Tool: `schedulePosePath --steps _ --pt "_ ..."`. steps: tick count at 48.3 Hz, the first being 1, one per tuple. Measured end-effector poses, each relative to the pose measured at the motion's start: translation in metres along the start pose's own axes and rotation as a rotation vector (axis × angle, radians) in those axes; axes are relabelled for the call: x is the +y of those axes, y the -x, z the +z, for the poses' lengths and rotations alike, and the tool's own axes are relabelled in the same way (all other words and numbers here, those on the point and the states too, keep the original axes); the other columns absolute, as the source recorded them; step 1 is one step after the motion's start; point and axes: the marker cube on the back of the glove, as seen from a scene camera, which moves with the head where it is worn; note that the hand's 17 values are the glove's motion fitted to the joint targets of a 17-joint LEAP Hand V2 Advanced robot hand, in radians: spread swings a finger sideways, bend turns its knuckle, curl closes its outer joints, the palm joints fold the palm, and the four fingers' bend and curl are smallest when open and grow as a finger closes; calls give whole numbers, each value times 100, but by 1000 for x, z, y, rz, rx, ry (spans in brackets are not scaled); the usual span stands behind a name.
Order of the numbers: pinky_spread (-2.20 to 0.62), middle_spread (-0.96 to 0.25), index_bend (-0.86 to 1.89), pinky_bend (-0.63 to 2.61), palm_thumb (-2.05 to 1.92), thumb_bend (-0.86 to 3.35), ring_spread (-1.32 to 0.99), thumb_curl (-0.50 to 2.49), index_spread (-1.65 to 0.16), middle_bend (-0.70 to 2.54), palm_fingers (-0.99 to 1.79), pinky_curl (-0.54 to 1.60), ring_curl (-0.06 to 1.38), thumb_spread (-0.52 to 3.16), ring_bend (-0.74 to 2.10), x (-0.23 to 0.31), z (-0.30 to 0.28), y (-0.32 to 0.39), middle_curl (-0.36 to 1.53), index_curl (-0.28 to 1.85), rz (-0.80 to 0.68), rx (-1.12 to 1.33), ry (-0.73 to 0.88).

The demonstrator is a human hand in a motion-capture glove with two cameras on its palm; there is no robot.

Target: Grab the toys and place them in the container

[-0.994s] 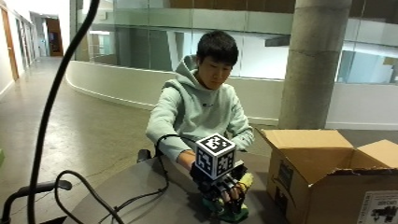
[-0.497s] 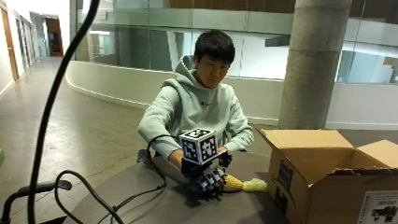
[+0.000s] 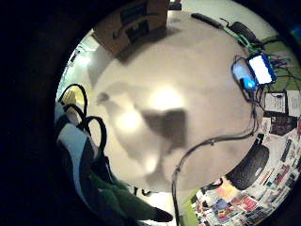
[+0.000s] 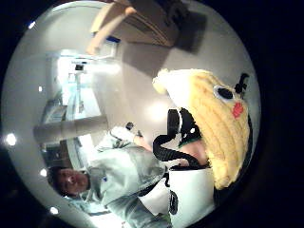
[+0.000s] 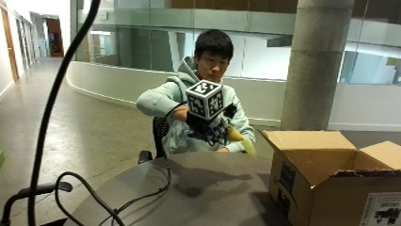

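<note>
Here, a seated person lifts a yellow plush toy (image 5: 240,139) above a round grey table (image 5: 213,188).
The gloved right hand (image 5: 210,126) has its fingers curled round the toy, near an open cardboard box (image 5: 325,176) standing on the table.
</note>
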Motion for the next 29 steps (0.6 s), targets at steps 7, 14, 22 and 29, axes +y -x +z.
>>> schedulePosePath --steps 7,14,22,29 --pt "-42 -10 106 113 40 7 -26 37 -10 136 114 70 62 141 148 -22 -84 34 77 82 -23 -61 -94" --pt "-42 -10 108 113 41 6 -26 37 -10 138 113 72 62 141 149 -54 -134 72 77 83 -28 -222 -257" --pt "-43 -9 108 112 39 2 -26 37 -10 139 112 74 63 139 149 -118 -155 110 76 83 43 -179 -508" --pt "-41 -11 61 118 4 -12 -26 30 -12 119 40 73 62 116 145 -176 -132 131 71 76 125 -156 -341"
